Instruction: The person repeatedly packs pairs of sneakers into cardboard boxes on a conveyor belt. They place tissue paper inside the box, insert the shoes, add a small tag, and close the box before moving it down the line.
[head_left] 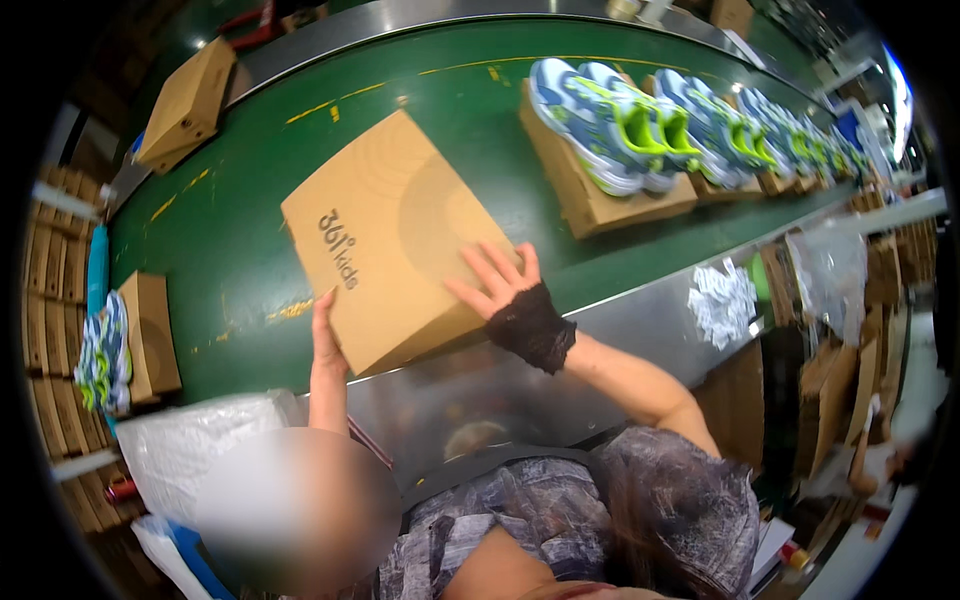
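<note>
The box (395,250) was at the person's 11 o'clock, over the belt (235,260). Left hand (328,340) touched its 7 o'clock edge; I could not determine finger opening. Right hand (505,292), fingers splayed, gripping nothing, contacted its 4 o'clock side.

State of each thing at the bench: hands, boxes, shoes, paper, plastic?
Near box: looks closed, lid face up.
Left hand: touching the near box's left edge.
Right hand: fingers spread on its top.
Right-side shoes: resting on boxes.
White paper: crumpled, piled.
Plastic: wrinkled.
</note>
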